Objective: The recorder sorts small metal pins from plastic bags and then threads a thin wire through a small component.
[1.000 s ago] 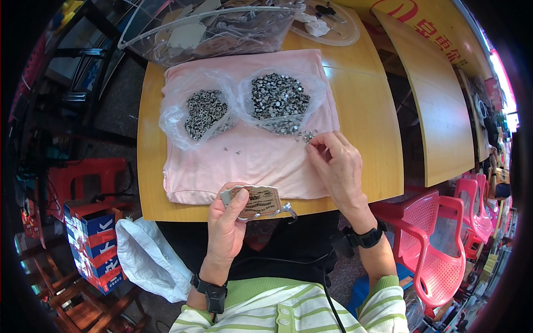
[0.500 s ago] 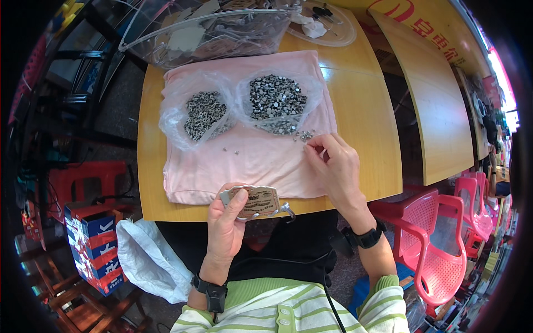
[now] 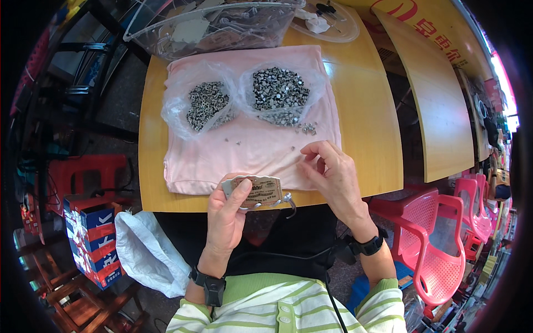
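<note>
My left hand (image 3: 226, 216) is closed on a tan printed plaque (image 3: 263, 191) with a wavy edge, its thumb flat on the face. Small metal loops run along the plaque's lower edge, and a silver hook (image 3: 289, 204) sticks out at its right end. Over the front right of the pink cloth (image 3: 250, 161), my right hand (image 3: 337, 177) has thumb and forefinger bent but a little apart, with nothing visible between them. Just beyond its fingertips lies a single small metal stud (image 3: 293, 148). More loose studs (image 3: 307, 129) lie farther back.
Two clear plastic bags of small metal parts stand open on the cloth: silver pieces (image 3: 206, 105) at left, round-capped studs (image 3: 279, 91) at right. Behind them are a clear bin (image 3: 216, 36) and a round tray (image 3: 350, 34). A pink chair (image 3: 427, 238) stands right of the wooden table (image 3: 361, 111).
My right hand has drawn slightly back from the loose studs, its pinch loosened. One stud now lies alone near the fingertips. The plaque remains in my left hand; the view has shifted slightly.
</note>
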A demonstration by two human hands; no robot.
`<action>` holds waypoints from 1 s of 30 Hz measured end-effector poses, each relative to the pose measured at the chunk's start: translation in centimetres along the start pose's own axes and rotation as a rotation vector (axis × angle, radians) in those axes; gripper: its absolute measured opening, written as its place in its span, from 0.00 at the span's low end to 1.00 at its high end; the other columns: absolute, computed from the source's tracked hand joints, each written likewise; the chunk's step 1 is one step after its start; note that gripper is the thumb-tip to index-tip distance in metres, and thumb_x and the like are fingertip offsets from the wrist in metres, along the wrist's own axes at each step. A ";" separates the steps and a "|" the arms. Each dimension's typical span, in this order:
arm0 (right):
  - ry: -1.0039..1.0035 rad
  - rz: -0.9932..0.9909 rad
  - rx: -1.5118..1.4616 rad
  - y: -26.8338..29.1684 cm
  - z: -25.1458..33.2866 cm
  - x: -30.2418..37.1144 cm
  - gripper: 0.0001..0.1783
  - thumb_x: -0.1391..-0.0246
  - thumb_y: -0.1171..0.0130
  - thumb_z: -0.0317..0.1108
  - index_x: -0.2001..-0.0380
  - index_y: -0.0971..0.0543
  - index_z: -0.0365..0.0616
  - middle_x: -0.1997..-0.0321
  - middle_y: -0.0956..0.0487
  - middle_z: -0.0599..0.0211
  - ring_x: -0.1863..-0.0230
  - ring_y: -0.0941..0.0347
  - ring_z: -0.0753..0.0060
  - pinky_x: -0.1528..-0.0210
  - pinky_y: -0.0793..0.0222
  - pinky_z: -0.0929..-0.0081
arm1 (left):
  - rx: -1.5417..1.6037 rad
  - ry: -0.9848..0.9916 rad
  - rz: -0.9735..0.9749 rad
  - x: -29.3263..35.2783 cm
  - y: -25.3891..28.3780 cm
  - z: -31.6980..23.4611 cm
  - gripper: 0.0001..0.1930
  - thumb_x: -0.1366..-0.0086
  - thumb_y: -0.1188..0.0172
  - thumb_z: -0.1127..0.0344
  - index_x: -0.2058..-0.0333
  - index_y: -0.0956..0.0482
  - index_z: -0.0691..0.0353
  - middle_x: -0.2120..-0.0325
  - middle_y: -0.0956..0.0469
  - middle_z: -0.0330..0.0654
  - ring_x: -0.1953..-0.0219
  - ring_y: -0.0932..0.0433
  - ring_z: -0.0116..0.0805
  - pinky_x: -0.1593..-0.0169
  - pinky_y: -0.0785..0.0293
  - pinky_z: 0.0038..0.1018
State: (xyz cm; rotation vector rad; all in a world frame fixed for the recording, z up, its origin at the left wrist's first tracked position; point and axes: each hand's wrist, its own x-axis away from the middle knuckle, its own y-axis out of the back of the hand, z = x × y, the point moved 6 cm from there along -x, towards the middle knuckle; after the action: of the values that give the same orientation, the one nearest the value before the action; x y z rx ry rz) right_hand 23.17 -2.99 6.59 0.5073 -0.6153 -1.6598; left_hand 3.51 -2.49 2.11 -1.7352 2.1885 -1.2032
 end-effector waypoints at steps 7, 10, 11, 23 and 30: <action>0.121 -0.164 0.024 -0.5 0.3 -0.9 0.06 0.50 0.42 0.27 0.67 0.25 0.43 0.71 0.26 0.62 0.72 0.26 0.63 0.70 0.32 0.70 | 0.001 0.003 0.002 0.0 -0.1 -0.1 0.09 0.36 0.45 0.67 0.59 0.27 0.63 0.63 0.23 0.39 0.60 0.23 0.27 0.55 0.25 0.27; 0.180 -0.183 0.054 -0.9 0.4 -1.4 0.04 0.50 0.41 0.27 0.69 0.25 0.43 0.71 0.26 0.62 0.72 0.26 0.61 0.71 0.32 0.69 | 0.013 0.003 0.004 0.0 -0.2 -0.3 0.10 0.37 0.48 0.66 0.59 0.27 0.63 0.62 0.24 0.41 0.59 0.24 0.28 0.54 0.25 0.29; 0.198 -0.182 0.074 -1.0 0.5 -1.5 0.04 0.51 0.41 0.28 0.70 0.25 0.43 0.71 0.26 0.62 0.72 0.26 0.60 0.71 0.32 0.69 | 0.032 0.009 0.012 0.0 -0.3 -0.4 0.12 0.37 0.50 0.65 0.58 0.28 0.64 0.61 0.24 0.42 0.58 0.24 0.29 0.54 0.25 0.30; 0.137 -0.076 0.037 -1.1 0.3 -2.2 0.04 0.52 0.41 0.26 0.72 0.25 0.39 0.70 0.27 0.59 0.72 0.27 0.57 0.70 0.32 0.68 | 0.054 0.001 0.055 -0.3 -0.1 -0.2 0.10 0.37 0.55 0.67 0.57 0.35 0.61 0.61 0.25 0.44 0.57 0.24 0.31 0.54 0.23 0.34; 0.167 -0.101 0.263 -1.3 0.9 -2.0 0.05 0.48 0.44 0.29 0.70 0.28 0.41 0.70 0.28 0.58 0.71 0.28 0.55 0.69 0.33 0.66 | 0.009 -0.017 0.093 -0.3 -0.2 0.1 0.07 0.36 0.46 0.70 0.60 0.31 0.63 0.64 0.23 0.41 0.62 0.23 0.24 0.56 0.23 0.26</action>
State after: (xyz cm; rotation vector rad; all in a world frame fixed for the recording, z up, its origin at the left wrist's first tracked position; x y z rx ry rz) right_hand 21.97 -0.79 6.46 0.8706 -0.6977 -1.6190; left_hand 3.87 -2.32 2.06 -1.6151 2.2239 -1.1701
